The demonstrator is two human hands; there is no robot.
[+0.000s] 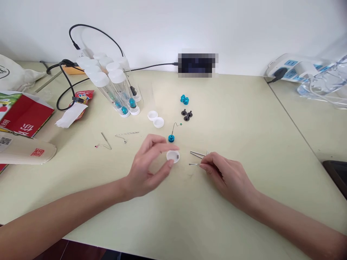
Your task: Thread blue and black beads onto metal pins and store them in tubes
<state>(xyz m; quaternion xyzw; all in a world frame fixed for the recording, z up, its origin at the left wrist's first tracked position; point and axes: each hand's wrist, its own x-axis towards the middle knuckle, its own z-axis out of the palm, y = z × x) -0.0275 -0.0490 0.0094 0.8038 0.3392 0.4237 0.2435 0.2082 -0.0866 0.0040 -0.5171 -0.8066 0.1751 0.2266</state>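
Note:
My left hand (150,166) hovers with thumb and forefinger spread around a small white cap (169,158). A few tiny dark pieces (177,156) lie in that cap; whether the fingertips touch its rim I cannot tell. In a pinch, my right hand (225,173) holds a thin metal rod (193,164), its short end pointing left. Beside those fingers, more metal rods (197,154) lie on the table. Just beyond the cap stands a blue knurled metal base (171,138) with a bent wire (173,129) rising from it, tipped by a green bead (181,124).
Several blue metal pieces (184,99) and black disc-shaped parts (187,115) lie behind. Clear tubes with white caps (101,79) stand at back left, near two loose white caps (158,122). Bent wires (103,144) lie left. A power strip (291,66) sits back right.

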